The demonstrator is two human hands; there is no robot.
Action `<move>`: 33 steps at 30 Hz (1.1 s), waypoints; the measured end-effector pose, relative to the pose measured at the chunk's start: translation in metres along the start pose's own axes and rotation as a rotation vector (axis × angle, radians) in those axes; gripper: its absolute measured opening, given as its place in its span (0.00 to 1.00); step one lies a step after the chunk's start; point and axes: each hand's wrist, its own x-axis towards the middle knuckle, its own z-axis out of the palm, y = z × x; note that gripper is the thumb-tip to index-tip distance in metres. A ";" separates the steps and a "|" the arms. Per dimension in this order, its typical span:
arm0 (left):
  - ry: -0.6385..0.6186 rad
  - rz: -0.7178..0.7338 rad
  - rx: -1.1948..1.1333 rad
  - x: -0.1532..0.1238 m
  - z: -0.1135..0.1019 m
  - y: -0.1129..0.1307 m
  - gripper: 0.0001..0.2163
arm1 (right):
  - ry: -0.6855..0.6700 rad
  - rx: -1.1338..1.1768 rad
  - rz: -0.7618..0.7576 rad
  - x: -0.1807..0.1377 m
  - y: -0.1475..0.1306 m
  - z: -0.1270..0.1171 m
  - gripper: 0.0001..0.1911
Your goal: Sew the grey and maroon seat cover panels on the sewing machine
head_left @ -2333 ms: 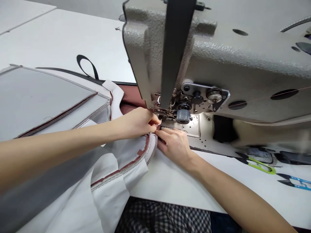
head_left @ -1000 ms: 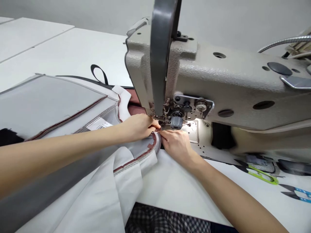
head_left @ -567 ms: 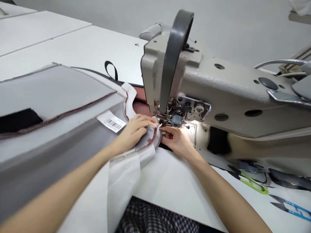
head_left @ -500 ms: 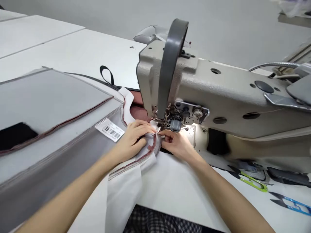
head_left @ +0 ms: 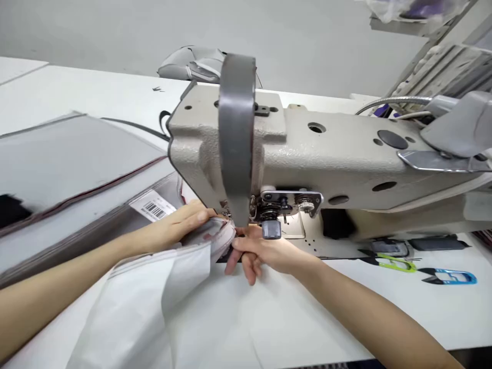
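A large grey and white fabric piece [head_left: 92, 148] with dark red seam edges lies to the left, a white barcode label [head_left: 154, 206] on it. My left hand [head_left: 186, 221] is closed on its raised, curved edge, just left of the sewing machine's [head_left: 207, 128] needle area. On the other side of that edge, my right hand [head_left: 265, 248] pinches the fabric between thumb and forefinger, its other fingers hanging loosely below. The machine's grey curved guard [head_left: 236, 133] hides the needle and some fingertips. White fabric [head_left: 134, 302] drapes toward me.
Green thread snips [head_left: 395, 263] and blue thread snips [head_left: 448, 275] lie on the white table [head_left: 326, 318] at the right, near a dark flat object [head_left: 438, 243]. Behind the machine sits a grey-white fabric bundle [head_left: 188, 64]. A black strap [head_left: 132, 124] runs behind the fabric.
The view has swung right and the machine appears further left. The curved edge is lifted and turned between my hands. My right hand's lower fingers have spread downward.
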 end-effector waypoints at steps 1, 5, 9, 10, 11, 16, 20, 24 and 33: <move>-0.063 -0.034 0.036 0.002 -0.003 0.016 0.23 | 0.010 0.016 0.013 0.002 0.001 0.004 0.06; -0.023 -0.201 0.505 -0.002 0.019 0.065 0.19 | 0.127 -0.007 0.002 0.003 0.004 0.012 0.08; 0.256 -0.075 0.722 -0.018 0.065 0.061 0.15 | 0.060 -0.011 0.025 0.001 0.004 0.004 0.07; 0.322 -0.046 0.731 -0.021 0.074 0.056 0.13 | 0.038 -0.020 0.038 0.001 0.004 0.001 0.07; 0.370 -0.026 0.738 -0.024 0.079 0.050 0.12 | 0.025 -0.028 0.039 0.000 0.005 -0.001 0.07; 0.445 0.040 0.848 -0.024 0.080 0.038 0.11 | 0.109 -0.109 -0.036 -0.002 0.011 -0.003 0.06; 0.451 0.117 0.933 -0.019 0.077 0.034 0.11 | 0.191 -0.179 -0.055 -0.002 0.019 0.003 0.05; 0.507 0.198 0.942 -0.017 0.082 0.027 0.12 | 0.238 -0.084 -0.094 -0.002 0.022 0.011 0.04; 0.501 0.192 0.808 -0.016 0.079 0.026 0.09 | 0.241 -0.016 -0.104 -0.001 0.027 0.010 0.10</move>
